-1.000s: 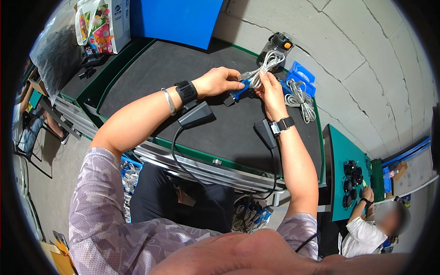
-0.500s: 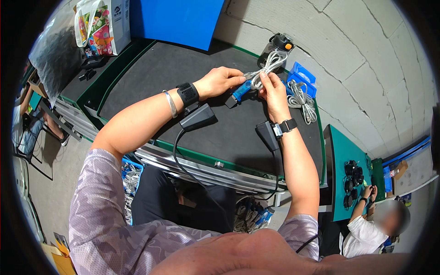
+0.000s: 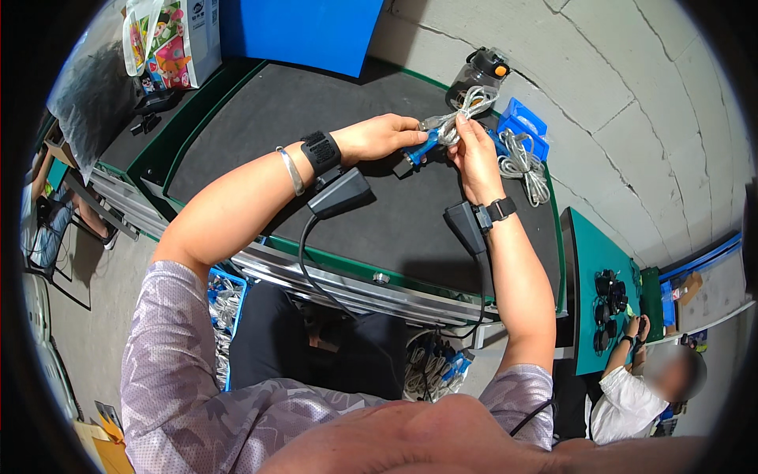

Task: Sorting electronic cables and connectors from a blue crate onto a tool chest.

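Over the far part of the dark worktop, both my hands are on one cable [image 3: 477, 101], a clear silvery cord looped into a bundle with a blue connector [image 3: 417, 153] at one end. My left hand [image 3: 384, 137] has its fingers closed at the blue connector, near the end of the bundle. The loops are pinched between the thumb and fingers of my right hand [image 3: 477, 158]. Another coiled silvery cable [image 3: 524, 167] lies on the worktop to the right of my right hand. Each wrist wears a black strap with a wired black block.
A dark bottle [image 3: 472, 81] and a small blue bin [image 3: 524, 125] stand along the back edge. A blue panel [image 3: 300, 35] and a printed bag [image 3: 181, 47] are at the far left. Crates of cables [image 3: 227, 316] sit below. A co-worker [image 3: 632, 399] sits at right.
My left thumb has shifted onto the blue connector, which has turned and risen slightly. My right hand keeps its pinch on the loops.
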Motion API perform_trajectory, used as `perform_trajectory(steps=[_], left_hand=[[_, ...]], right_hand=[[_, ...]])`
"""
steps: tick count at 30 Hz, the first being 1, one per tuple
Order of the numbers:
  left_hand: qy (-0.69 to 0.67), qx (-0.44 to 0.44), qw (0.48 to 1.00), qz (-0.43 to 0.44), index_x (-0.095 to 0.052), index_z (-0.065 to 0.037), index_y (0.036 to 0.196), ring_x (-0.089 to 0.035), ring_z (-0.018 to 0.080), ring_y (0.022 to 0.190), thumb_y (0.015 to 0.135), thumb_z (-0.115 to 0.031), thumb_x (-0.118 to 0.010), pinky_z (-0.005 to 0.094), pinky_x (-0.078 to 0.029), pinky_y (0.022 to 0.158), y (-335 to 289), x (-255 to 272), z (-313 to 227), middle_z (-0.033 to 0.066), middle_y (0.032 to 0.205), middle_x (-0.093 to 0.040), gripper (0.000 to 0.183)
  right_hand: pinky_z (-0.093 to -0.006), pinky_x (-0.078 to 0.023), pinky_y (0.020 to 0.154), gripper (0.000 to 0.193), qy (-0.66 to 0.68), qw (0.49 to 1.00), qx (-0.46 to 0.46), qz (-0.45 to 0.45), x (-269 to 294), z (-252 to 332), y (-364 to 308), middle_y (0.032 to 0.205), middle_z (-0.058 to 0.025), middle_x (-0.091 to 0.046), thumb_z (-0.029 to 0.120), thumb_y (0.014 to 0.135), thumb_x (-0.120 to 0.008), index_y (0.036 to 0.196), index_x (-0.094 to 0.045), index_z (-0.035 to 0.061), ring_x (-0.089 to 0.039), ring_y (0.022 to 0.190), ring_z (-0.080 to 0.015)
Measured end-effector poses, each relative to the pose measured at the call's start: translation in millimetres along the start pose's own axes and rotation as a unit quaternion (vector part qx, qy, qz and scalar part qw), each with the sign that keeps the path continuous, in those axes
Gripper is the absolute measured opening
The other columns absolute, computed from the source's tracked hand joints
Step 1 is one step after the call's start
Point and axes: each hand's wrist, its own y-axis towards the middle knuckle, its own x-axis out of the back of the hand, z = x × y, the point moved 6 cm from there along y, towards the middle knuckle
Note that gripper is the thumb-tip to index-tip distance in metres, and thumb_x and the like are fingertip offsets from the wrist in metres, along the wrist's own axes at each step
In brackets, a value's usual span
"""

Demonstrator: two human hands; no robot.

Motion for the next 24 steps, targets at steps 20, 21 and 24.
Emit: perform_trajectory(steps=[20,21,24], left_hand=[[-0.268,0.092,0.958,0.032,-0.057,-0.003,0.115,-0.066,0.0176,0.086,0.099,-0.043,-0.047,0.0257,-0.049,0.079,0,1,6,0.0146,0.104,-0.067,0.044],[-0.274,0.093,0.957,0.034,-0.057,-0.003,0.116,-0.066,0.0175,0.086,0.099,-0.043,-0.048,0.026,-0.049,0.079,0,1,7,0.0147,0.104,-0.067,0.045],[-0.274,0.092,0.956,0.043,-0.056,-0.003,0.116,-0.066,0.017,0.085,0.098,-0.044,-0.049,0.0262,-0.049,0.08,-1,0,6,0.0151,0.105,-0.067,0.045]], right_hand=[[-0.0185,-0.036,0.057,0.027,0.083,0.991,0.049,-0.094,16,15,-1,0.072,0.0056,-0.05,0.036,0.097,-0.055,0.089,-0.058,0.0101,-0.042,0.063,-0.0038],[-0.0186,-0.036,0.058,0.027,0.089,0.99,0.052,-0.091,16,15,-1,0.073,0.0056,-0.049,0.035,0.097,-0.055,0.089,-0.058,0.0098,-0.042,0.063,-0.0039],[-0.021,-0.04,0.062,0.023,0.098,0.991,0.037,-0.079,18,13,0,0.083,0.0039,-0.057,0.032,0.099,-0.053,0.097,-0.059,0.0094,-0.045,0.067,-0.0054]])
